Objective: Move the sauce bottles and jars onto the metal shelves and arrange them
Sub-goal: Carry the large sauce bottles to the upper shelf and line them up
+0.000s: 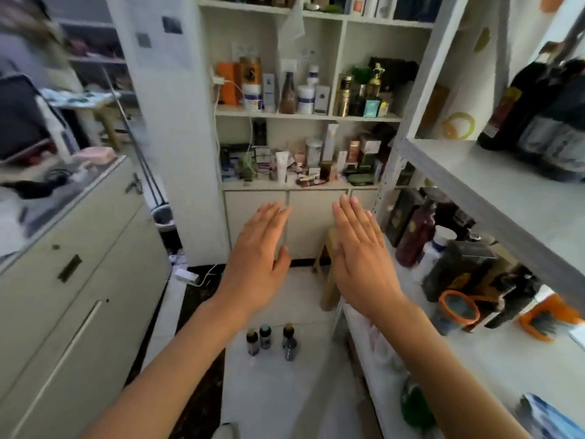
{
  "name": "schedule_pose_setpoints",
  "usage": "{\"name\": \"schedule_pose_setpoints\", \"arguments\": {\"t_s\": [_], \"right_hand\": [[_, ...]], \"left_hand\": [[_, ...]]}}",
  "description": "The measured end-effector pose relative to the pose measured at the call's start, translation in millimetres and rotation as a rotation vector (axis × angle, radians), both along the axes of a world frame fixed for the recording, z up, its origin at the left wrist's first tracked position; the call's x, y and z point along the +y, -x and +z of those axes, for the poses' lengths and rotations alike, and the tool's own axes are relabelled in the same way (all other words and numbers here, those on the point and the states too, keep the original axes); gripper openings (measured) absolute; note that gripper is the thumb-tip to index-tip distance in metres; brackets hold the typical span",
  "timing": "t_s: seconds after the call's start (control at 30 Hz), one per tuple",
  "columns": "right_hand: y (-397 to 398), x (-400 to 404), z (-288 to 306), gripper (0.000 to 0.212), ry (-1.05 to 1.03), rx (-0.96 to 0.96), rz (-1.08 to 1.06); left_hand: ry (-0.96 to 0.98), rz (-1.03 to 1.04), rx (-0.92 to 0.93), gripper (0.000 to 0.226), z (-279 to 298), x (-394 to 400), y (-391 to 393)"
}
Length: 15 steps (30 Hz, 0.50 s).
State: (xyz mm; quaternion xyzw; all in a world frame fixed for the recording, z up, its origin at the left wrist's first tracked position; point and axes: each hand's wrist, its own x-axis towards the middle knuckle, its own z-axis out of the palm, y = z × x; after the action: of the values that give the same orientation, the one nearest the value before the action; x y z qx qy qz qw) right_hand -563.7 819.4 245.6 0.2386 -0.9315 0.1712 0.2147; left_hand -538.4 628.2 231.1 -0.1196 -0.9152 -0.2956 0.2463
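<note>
Three small bottles (pixel 272 340) stand upright on the white floor below the forearms, caps up, two close together and one just to their right. Above them the left hand (pixel 258 259) and right hand (pixel 364 258) are held flat, fingers straight and together, palms down, holding nothing. To the right, the metal shelves (pixel 493 198) carry blurred dark bottles.

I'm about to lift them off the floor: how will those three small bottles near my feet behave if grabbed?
The three small bottles look narrow and upright on smooth tile, so a nudge would probably tip them. Two stand close together, so one could knock the other. They seem light enough for one hand; whether they are glass is too blurred to tell.
</note>
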Motion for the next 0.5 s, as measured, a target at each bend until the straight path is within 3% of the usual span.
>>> {"name": "schedule_pose_setpoints", "arguments": {"t_s": [0.3, 0.5], "right_hand": [[-83, -162, -13, 0.064, 0.02, -0.012, 0.36], [-158, -313, -34, 0.061, 0.004, -0.068, 0.615]], "left_hand": [[0.008, 0.34, -0.033, 0.063, -11, -143, -137], [-0.021, 0.551, -0.094, 0.061, -30, -262, -242]]}}
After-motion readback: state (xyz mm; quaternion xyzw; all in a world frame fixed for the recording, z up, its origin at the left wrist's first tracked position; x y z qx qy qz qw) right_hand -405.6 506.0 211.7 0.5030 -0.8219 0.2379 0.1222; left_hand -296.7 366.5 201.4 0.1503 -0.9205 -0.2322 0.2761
